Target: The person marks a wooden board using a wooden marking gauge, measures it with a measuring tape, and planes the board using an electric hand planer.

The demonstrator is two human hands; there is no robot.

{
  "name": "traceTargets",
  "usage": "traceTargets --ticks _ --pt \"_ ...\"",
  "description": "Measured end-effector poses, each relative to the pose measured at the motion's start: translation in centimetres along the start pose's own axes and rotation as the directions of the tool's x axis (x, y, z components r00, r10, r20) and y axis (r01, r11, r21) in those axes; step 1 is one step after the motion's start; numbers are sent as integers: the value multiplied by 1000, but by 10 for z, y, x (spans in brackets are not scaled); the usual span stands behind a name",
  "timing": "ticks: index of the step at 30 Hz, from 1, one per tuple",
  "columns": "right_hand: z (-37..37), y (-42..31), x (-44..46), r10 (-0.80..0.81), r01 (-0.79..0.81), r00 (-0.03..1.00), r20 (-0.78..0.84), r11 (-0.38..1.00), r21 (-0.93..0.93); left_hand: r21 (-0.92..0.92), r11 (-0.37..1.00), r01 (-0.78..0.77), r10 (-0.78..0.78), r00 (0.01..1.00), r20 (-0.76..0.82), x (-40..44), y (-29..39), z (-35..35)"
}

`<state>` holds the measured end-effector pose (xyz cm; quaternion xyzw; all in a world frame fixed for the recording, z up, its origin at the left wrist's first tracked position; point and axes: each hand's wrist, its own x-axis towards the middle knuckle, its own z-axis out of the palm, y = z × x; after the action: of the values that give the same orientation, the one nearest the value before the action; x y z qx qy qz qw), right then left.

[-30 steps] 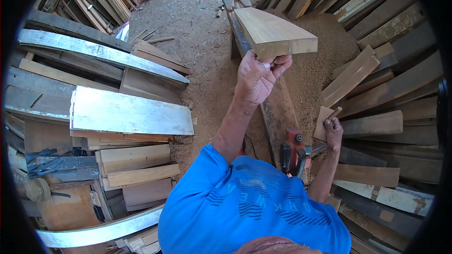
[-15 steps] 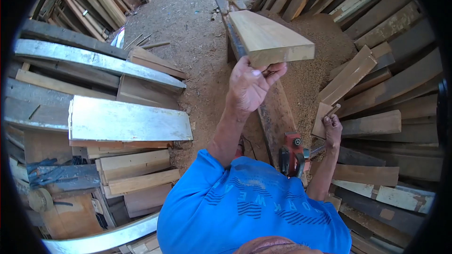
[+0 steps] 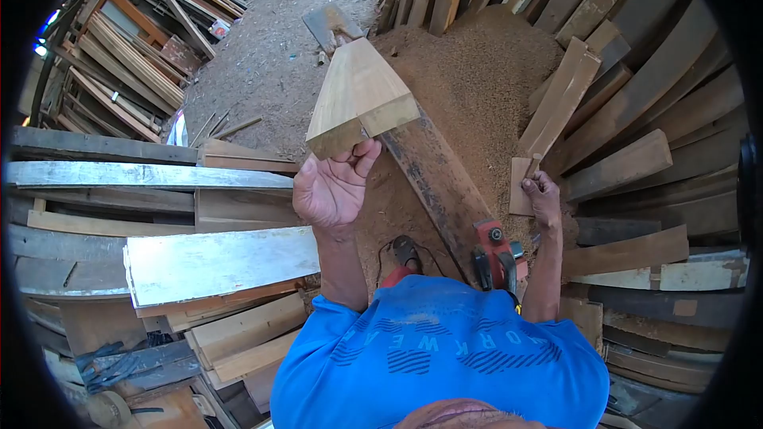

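Note:
My left hand [image 3: 332, 191], palm up, grips the near end of a thick, pale wooden board [image 3: 362, 91]. The board points away from me over the far part of a long, worn bench plank [image 3: 437, 183]. My right hand [image 3: 544, 197] is lower at the right, its fingers closed on a small wooden piece [image 3: 520, 185] with a short peg sticking out. A red power tool [image 3: 497, 254] sits at the near end of the bench plank, between my shirt and my right hand.
Stacked boards [image 3: 222, 264] lie at the left, one with a whitish top. More planks [image 3: 628, 165] lean and lie along the right. Sawdust [image 3: 477, 63] is heaped beyond the bench. A foot in a sandal [image 3: 406, 253] and a dark cable show beside the bench.
The view has turned, and the surroundings sit differently. My left hand and the pale board have swung left and lower in view. My right hand still holds the small wooden piece.

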<state>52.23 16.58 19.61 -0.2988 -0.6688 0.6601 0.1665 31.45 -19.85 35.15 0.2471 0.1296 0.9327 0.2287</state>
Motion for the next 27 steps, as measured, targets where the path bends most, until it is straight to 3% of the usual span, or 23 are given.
traceTargets --ticks 6,9,10,12,13,14,16,19,21,22,25,27 --pt "4 -5 0 -25 25 1000 8 999 22 -23 997 71 -71 997 9 6 1 14" --pt "0 2 -2 -32 32 999 5 999 14 -299 925 235 -276 956 -101 7 -5 -24" --pt "0 4 -1 -39 39 999 8 999 14 79 966 246 -188 880 -437 3 -15 -47" --pt "0 7 -1 -35 35 999 10 999 -3 328 785 526 -178 697 -694 -21 -47 -51" --pt "-3 10 -4 -25 25 1000 9 1000 -16 325 729 602 -238 668 -705 -41 -62 -84" --pt "-4 12 -6 -10 10 1000 10 1000 -2 422 706 568 -192 728 -658 -58 -81 -96" --pt "-7 13 -6 18 -18 1000 8 1000 25 593 556 583 -80 747 -659 -100 -111 -137" --pt "-16 16 -6 24 -24 1000 -12 1000 0 720 -154 677 5 729 -685 -147 -119 -143" --pt "-19 21 -1 34 -35 999 -24 999 -19 632 -334 699 -19 666 -746 -172 -107 -142" --pt "-21 22 0 41 -42 999 -32 999 -29 582 -421 696 -28 631 -775 -178 -97 -143" --pt "-15 21 10 34 -36 999 -31 998 -53 588 -499 637 -94 634 -767 -183 -63 -149" --pt "-7 18 17 50 -51 999 -15 999 -17 731 -597 330 -84 881 -466 -191 -54 -179"
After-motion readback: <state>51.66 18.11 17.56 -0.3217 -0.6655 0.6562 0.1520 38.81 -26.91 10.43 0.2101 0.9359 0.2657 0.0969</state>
